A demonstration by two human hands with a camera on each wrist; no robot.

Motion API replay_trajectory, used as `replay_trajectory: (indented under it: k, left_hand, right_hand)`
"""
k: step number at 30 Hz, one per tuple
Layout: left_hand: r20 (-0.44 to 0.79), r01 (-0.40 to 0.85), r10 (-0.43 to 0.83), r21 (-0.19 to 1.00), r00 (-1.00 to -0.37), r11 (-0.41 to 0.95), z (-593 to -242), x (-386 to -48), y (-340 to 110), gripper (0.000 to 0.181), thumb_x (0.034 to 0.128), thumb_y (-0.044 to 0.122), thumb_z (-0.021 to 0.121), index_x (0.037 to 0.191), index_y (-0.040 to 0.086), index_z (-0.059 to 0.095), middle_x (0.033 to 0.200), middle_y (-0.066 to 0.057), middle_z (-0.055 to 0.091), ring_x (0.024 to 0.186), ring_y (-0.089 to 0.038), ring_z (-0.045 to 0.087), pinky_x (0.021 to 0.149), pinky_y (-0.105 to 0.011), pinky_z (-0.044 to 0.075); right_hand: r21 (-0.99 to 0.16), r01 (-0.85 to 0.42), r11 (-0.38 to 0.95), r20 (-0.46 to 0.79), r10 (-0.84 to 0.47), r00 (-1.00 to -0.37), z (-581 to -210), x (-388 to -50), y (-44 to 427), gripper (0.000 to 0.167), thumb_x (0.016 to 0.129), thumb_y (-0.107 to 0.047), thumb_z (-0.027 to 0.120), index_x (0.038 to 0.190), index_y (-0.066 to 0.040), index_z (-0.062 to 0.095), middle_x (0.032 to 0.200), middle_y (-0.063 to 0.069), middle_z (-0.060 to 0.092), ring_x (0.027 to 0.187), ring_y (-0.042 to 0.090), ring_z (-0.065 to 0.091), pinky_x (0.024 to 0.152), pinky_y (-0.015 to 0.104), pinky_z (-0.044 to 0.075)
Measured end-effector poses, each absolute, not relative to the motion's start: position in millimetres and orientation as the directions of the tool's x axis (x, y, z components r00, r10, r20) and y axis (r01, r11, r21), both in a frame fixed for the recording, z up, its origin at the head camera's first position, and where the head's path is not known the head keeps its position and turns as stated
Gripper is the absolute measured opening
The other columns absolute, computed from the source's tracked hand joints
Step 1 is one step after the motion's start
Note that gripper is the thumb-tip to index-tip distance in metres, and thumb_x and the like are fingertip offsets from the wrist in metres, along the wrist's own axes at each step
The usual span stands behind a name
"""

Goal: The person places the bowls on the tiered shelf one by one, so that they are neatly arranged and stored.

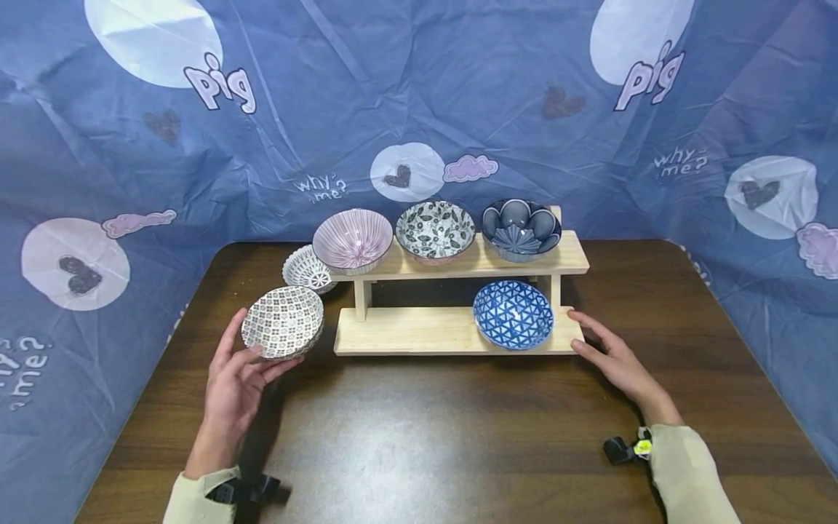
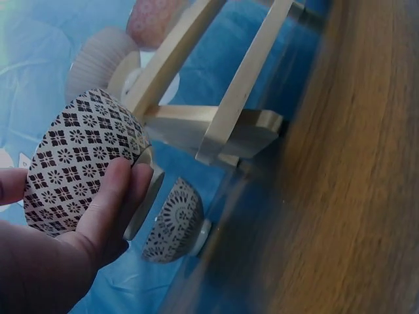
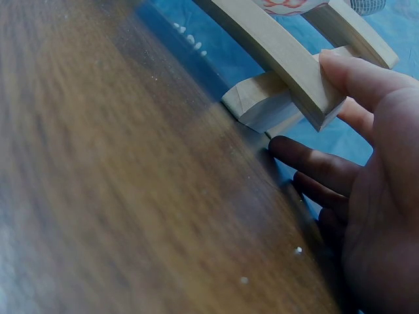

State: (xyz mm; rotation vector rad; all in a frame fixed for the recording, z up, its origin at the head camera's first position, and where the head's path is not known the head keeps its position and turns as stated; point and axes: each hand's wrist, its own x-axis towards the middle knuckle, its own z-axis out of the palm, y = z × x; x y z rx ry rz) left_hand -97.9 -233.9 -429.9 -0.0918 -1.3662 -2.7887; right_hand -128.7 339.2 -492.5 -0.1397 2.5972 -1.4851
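My left hand [image 1: 236,389] holds a bowl with a grey-and-white flower-grid pattern [image 1: 283,320], raised left of the wooden two-tier stand [image 1: 406,331]. In the left wrist view, fingers [image 2: 108,196] curl round its dark-patterned outside near the foot. My right hand [image 1: 618,364] grips the right end of the stand's lower shelf between thumb and fingers. A blue-and-white triangle-patterned bowl [image 1: 513,315] sits on that shelf, near this hand. Behind the held bowl, a small scalloped bowl [image 1: 306,269] stands on the table, partly hidden.
On the upper shelf stand a pink-striped bowl [image 1: 353,240], a leaf-patterned bowl [image 1: 436,231] and a dark blue petal bowl [image 1: 521,230]. Brown wooden table [image 1: 419,437] lies in front. A blue printed cloth [image 1: 458,87] hangs behind and at both sides.
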Motion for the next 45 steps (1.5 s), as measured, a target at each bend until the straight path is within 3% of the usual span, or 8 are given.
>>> replay_trajectory:
  k: [11, 18, 27, 31, 35, 38, 42, 45]
  left_hand:
    - [0.09, 0.056, 0.028, 0.805, -0.996, -0.591, -426.6, -93.7, -221.0, 0.062, 0.0995, -0.01, 0.032, 0.154, 0.016, 0.023, 0.135, -0.009, 0.053, 0.099, -0.026, 0.074, 0.083, -0.046, 0.064]
    - [0.069, 0.03, 0.054, 0.844, -0.996, -0.536, -422.6, -90.8, -208.5, 0.065, 0.0992, -0.009, 0.031, 0.158, 0.016, 0.018, 0.139, -0.01, 0.043, 0.099, -0.024, 0.074, 0.084, -0.044, 0.064]
    - [0.033, -0.017, 0.096, 0.874, -0.995, -0.485, -420.4, -94.4, -192.9, 0.068, 0.0976, -0.01, 0.031, 0.159, 0.016, 0.016, 0.144, -0.014, 0.032, 0.099, -0.02, 0.074, 0.085, -0.044, 0.064]
    - [0.022, -0.035, 0.114, 0.881, -0.993, -0.472, -421.3, -96.4, -185.9, 0.067, 0.097, -0.01, 0.031, 0.157, 0.018, 0.019, 0.145, -0.013, 0.033, 0.098, -0.02, 0.074, 0.085, -0.045, 0.064]
    - [0.029, -0.04, 0.133, 0.874, -0.991, -0.484, -421.7, -96.9, -178.2, 0.067, 0.0964, -0.011, 0.032, 0.157, 0.017, 0.022, 0.139, -0.01, 0.048, 0.097, -0.022, 0.074, 0.084, -0.046, 0.064]
    - [0.028, -0.047, 0.148, 0.877, -0.989, -0.479, -421.5, -97.6, -172.2, 0.068, 0.096, -0.01, 0.033, 0.158, 0.016, 0.021, 0.134, -0.009, 0.054, 0.095, -0.023, 0.075, 0.084, -0.046, 0.064]
    - [0.0, -0.076, 0.165, 0.889, -0.986, -0.452, -421.0, -99.2, -163.9, 0.07, 0.0953, -0.01, 0.034, 0.159, 0.015, 0.017, 0.134, -0.01, 0.055, 0.095, -0.022, 0.075, 0.084, -0.045, 0.064]
    - [-0.036, -0.109, 0.174, 0.897, -0.984, -0.428, -421.3, -100.7, -157.4, 0.072, 0.0946, -0.009, 0.034, 0.16, 0.015, 0.016, 0.143, -0.018, 0.044, 0.096, -0.02, 0.075, 0.084, -0.043, 0.064]
  right_hand:
    - [-0.862, -0.008, 0.507, -0.079, -0.149, -0.986, -495.8, -129.1, 340.7, 0.061, 0.103, -0.034, 0.055, 0.156, -0.013, 0.034, 0.162, 0.021, 0.031, 0.137, 0.04, 0.038, 0.111, 0.065, 0.034]
    - [-0.856, -0.016, 0.516, -0.071, -0.149, -0.986, -493.8, -127.1, 341.5, 0.059, 0.103, -0.032, 0.055, 0.155, -0.014, 0.035, 0.16, 0.021, 0.034, 0.128, 0.01, 0.042, 0.109, 0.057, 0.037]
    - [-0.865, -0.009, 0.501, -0.079, -0.155, -0.985, -491.1, -126.9, 340.0, 0.059, 0.104, -0.031, 0.054, 0.156, -0.012, 0.033, 0.16, 0.024, 0.032, 0.137, 0.04, 0.039, 0.11, 0.062, 0.035]
    - [-0.858, -0.017, 0.513, -0.073, -0.154, -0.985, -490.9, -127.8, 339.6, 0.058, 0.104, -0.031, 0.053, 0.156, -0.013, 0.034, 0.159, 0.022, 0.035, 0.133, 0.024, 0.044, 0.109, 0.052, 0.038]
    - [-0.858, -0.042, 0.512, -0.047, -0.161, -0.986, -491.0, -127.8, 339.7, 0.057, 0.104, -0.029, 0.054, 0.155, -0.014, 0.036, 0.157, 0.02, 0.038, 0.121, -0.005, 0.044, 0.102, 0.025, 0.04]
    - [-0.866, -0.062, 0.497, -0.026, -0.169, -0.985, -491.9, -127.9, 340.0, 0.056, 0.104, -0.026, 0.054, 0.155, -0.013, 0.036, 0.157, 0.021, 0.039, 0.116, -0.014, 0.042, 0.095, 0.01, 0.039]
    - [-0.865, -0.063, 0.497, -0.027, -0.17, -0.985, -492.4, -127.8, 340.1, 0.056, 0.103, -0.026, 0.055, 0.155, -0.013, 0.036, 0.157, 0.021, 0.039, 0.115, -0.015, 0.042, 0.094, 0.009, 0.039]
    - [-0.859, -0.05, 0.51, -0.041, -0.165, -0.985, -492.3, -127.5, 340.5, 0.056, 0.103, -0.028, 0.054, 0.155, -0.014, 0.036, 0.158, 0.02, 0.038, 0.115, -0.014, 0.041, 0.096, 0.015, 0.039]
